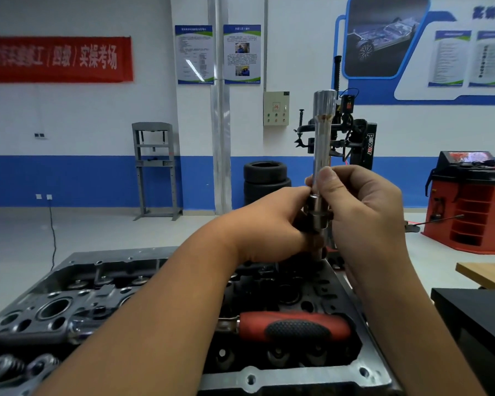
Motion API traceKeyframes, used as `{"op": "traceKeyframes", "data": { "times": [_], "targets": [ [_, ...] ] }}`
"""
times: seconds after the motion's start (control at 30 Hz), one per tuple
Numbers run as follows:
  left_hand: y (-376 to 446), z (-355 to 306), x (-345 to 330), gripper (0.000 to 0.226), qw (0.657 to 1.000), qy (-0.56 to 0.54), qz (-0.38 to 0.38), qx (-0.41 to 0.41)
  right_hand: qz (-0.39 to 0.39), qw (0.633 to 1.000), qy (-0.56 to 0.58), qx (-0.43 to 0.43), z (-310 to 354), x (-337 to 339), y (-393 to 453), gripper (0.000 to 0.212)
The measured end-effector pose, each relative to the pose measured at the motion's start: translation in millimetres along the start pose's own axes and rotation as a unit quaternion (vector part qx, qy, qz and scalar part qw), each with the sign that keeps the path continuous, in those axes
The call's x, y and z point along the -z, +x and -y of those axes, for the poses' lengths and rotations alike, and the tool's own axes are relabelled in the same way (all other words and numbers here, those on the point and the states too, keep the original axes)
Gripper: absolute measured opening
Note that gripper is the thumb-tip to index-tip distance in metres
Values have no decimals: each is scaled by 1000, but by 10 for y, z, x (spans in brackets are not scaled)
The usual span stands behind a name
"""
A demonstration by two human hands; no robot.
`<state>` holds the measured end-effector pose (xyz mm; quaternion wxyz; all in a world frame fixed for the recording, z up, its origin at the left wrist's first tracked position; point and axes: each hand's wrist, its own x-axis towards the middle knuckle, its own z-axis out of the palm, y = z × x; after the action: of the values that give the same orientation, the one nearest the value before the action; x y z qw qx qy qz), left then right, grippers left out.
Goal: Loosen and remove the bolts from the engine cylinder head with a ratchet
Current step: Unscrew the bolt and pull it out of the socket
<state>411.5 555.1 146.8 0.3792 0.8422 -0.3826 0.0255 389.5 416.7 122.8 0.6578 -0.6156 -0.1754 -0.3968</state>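
Note:
I hold a long chrome extension bar (323,132) upright above the engine cylinder head (69,307). My right hand (363,207) pinches the bar's lower shaft between thumb and fingers. Below it, my left hand (272,227) grips a short dark socket piece (317,215) at the bar's bottom end. A ratchet with a red and black handle (295,328) lies across the cylinder head, its head end hidden behind my left forearm. No bolt is plainly visible.
A black box (477,318) and a wooden tabletop (486,274) stand to the right. Across the workshop floor are a stack of tyres (266,178), a tyre changer (357,144), a red wheel balancer (472,201) and a grey press frame (155,170).

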Motion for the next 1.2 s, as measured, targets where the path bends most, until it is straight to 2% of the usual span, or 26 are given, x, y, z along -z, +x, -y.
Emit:
{"op": "traceKeyframes", "data": {
  "times": [0.13,0.23,0.33,0.63,0.77,0.87,1.03,1.2],
  "targets": [
    [13,7,-5,46,1000,14,-2,-26,-20,1000,6,15,-13,4,-11,17],
    [17,10,-12,36,999,36,-23,-34,-11,1000,-9,20,-12,-10,-11,18],
    [10,19,-12,25,1000,14,-13,-19,10,1000,3,1,-7,-23,-10,23],
    [15,15,-3,28,999,37,-23,-19,-31,999,-3,24,-9,-13,-32,19],
    [5,-5,-17,18,1000,-9,-11,-14,-3,1000,-13,11,-10,-20,-12,22],
    [0,-21,-5,20,1000,-6,-15,-16,8,1000,18,1,2,-29,-20,25],
    [-6,-21,14,28,999,-12,-39,-20,-32,999,24,16,19,-16,-42,30],
    [-19,-32,6,20,998,-57,-23,-13,-14,999,-22,19,-18,1,-16,27]
  ]
}}
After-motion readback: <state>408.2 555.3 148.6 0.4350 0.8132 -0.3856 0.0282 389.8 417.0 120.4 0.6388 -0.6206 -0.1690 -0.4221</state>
